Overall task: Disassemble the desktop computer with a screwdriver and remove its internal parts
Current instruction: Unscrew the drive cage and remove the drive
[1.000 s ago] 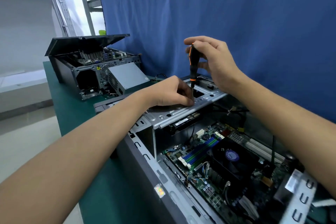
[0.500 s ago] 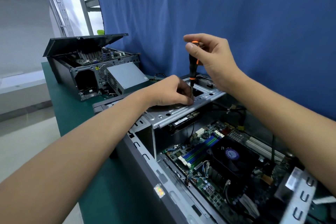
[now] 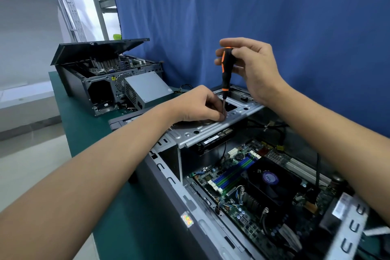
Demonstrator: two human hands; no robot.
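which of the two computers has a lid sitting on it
The far computer at the table's back end: a dark lid rests tilted on top. The near computer, being unscrewed, has none.

Electronics workshop: green bench (image 3: pixel 84 133), desktop computer (image 3: pixel 202 209), second gutted computer (image 3: pixel 99 82), blue curtain (image 3: pixel 274 17), racking (image 3: pixel 70 8).

- The desktop computer (image 3: pixel 202 213) is a grey case lying flat with its top open. It runs from the middle of the view out toward 5 o'clock.
- The screwdriver (image 3: pixel 225 74) has a black handle with orange bands and stands almost upright at 12 o'clock from the view's centre. The right hand (image 3: pixel 255 67) grips its handle. Its tip is down on the drive bracket (image 3: pixel 211 131), beside the left hand (image 3: pixel 198 103).
- The drive bracket is a silver, perforated plate spanning the case at 11 o'clock of the motherboard (image 3: pixel 232 177), with a black drive (image 3: pixel 213 139) under it.
- The motherboard is green and lies flat on the case floor, with blue and green slots. A black fan (image 3: pixel 272 181) with a purple hub sits at its 3 o'clock.
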